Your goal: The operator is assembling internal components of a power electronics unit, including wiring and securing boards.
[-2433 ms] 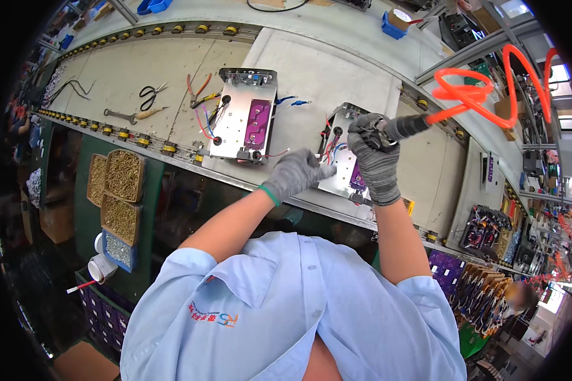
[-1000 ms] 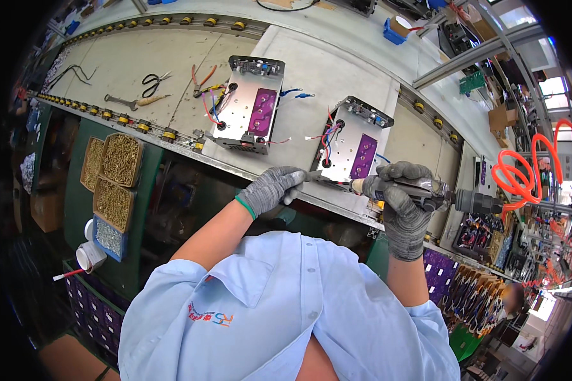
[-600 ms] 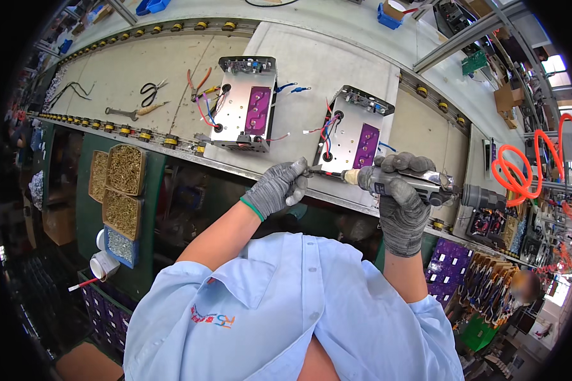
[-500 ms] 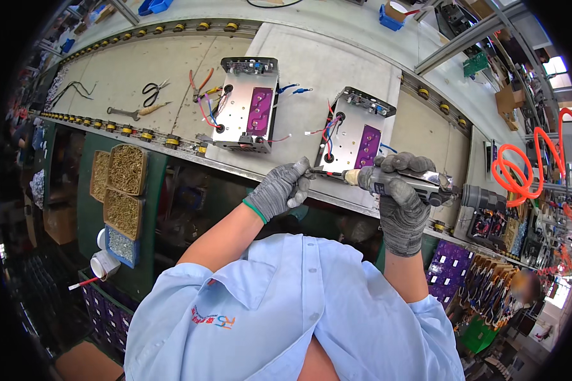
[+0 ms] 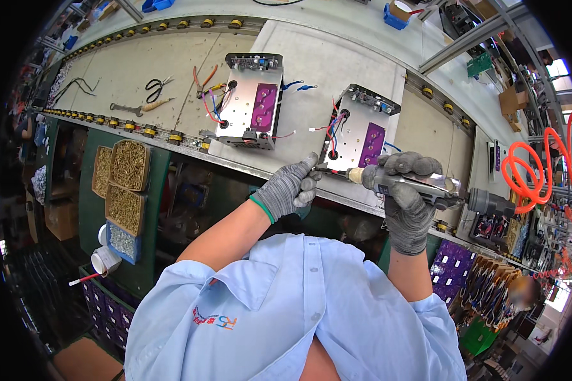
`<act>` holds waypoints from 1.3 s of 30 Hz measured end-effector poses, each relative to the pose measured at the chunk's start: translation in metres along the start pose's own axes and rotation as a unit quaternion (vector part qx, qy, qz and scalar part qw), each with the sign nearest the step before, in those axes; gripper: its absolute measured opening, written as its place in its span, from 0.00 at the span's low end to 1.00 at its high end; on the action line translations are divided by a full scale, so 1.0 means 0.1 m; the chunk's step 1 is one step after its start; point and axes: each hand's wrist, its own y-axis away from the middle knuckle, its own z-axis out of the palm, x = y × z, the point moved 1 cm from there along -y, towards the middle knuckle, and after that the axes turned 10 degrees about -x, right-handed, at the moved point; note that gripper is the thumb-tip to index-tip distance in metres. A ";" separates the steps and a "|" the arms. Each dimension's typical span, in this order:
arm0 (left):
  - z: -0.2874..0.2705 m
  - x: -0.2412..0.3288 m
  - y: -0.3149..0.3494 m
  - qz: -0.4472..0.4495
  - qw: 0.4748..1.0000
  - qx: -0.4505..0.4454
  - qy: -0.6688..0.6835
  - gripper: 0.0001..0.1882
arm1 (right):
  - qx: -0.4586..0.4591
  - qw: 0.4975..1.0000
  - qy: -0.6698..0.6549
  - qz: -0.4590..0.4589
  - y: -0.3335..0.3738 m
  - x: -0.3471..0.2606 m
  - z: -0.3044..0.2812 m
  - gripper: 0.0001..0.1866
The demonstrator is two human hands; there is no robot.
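Note:
My right hand (image 5: 408,213), in a grey knit glove, is wrapped round a grey air screwdriver (image 5: 403,185) held nearly level, its bit pointing left. My left hand (image 5: 290,188), gloved alike with a green cuff, is closed in a pinch at the bit's tip. What its fingertips hold there is too small to name. Just beyond the tool lies an open metal device (image 5: 351,150) with a purple circuit board (image 5: 372,145) and red and blue wires. A second such device (image 5: 243,124) sits to its left, wires trailing from both sides. Neither hand touches the devices.
On the bench to the left lie scissors (image 5: 154,89), a wrench (image 5: 126,109) and red-handled pliers (image 5: 203,81). Trays of brass-coloured screws (image 5: 129,165) and a blue tray of silver parts (image 5: 122,240) stand lower left. An orange coiled hose (image 5: 526,171) hangs at the right.
The view has shifted slightly, so the bench things appear a little to the right. Both hands keep the same grips, with the bit tip still at the left fingertips.

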 end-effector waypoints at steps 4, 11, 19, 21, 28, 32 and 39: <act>0.10 0.01 0.00 -0.010 0.999 0.009 0.040 0.20 | 0.002 1.000 -0.012 0.001 -0.06 0.00 -0.12 0.22; -0.24 -0.11 -0.10 -0.007 0.999 0.000 -0.034 0.28 | 0.059 0.998 0.002 0.003 -0.10 0.02 -0.26 0.22; -0.10 0.02 -0.16 0.043 0.998 -0.017 -0.029 0.21 | 0.042 0.999 -0.023 0.001 -0.13 0.00 -0.16 0.21; -0.10 0.02 -0.18 0.054 0.995 -0.074 -0.029 0.20 | 0.041 0.998 -0.042 0.000 -0.15 -0.01 -0.12 0.21; 0.07 0.19 -0.14 0.024 0.983 -0.035 -0.181 0.30 | 0.030 0.999 -0.033 -0.009 -0.23 -0.04 -0.24 0.21; -0.22 0.07 -0.21 0.032 0.984 0.006 -0.173 0.30 | 0.085 0.995 0.058 0.019 -0.20 0.11 -0.38 0.20; -0.64 -0.13 -0.09 -0.004 0.992 0.011 -0.128 0.21 | 0.122 0.978 0.143 0.090 -0.25 0.33 -0.28 0.13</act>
